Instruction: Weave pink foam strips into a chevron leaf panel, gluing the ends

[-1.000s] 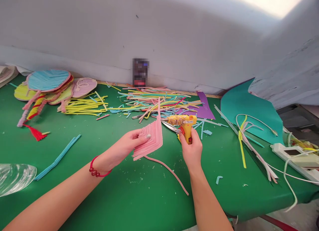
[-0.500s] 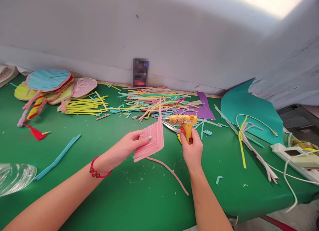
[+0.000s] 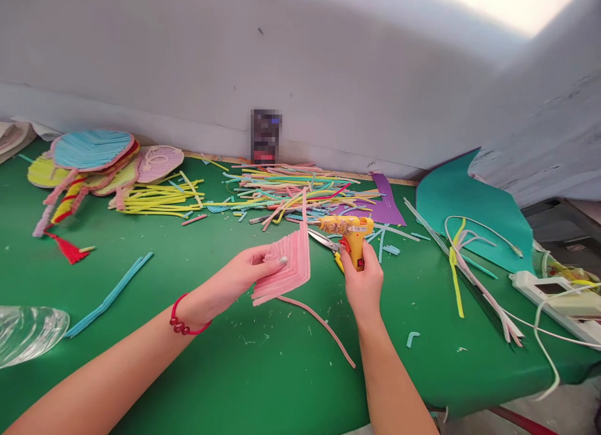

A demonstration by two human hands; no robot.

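Pinched in my left hand [image 3: 251, 271] is a pink panel of bent pipe cleaners [image 3: 293, 260], laid side by side in nested angles. One strip sticks up from its right edge. My right hand [image 3: 364, 281] is closed around a yellow glue gun [image 3: 350, 225], with a finger at its orange trigger. The nozzle points left, close to the upright pink strip; whether they touch I cannot tell. Scissors [image 3: 323, 240] with yellow handles lie behind the glue gun, partly hidden. A loose pink pipe cleaner [image 3: 319, 322] lies on the table below the panel.
Pipe cleaners in many colours [image 3: 295, 188] are heaped along the wall. Finished fans [image 3: 94, 150] lie at the left, near blue pipe cleaners [image 3: 110, 295] and a clear bottle [image 3: 32, 336]. At the right are a teal sheet [image 3: 469, 203], a power strip [image 3: 530, 281] and cables.
Almost nothing differs. The whole view has shifted very slightly, and both hands keep the same hold on the pink panel and the glue gun.
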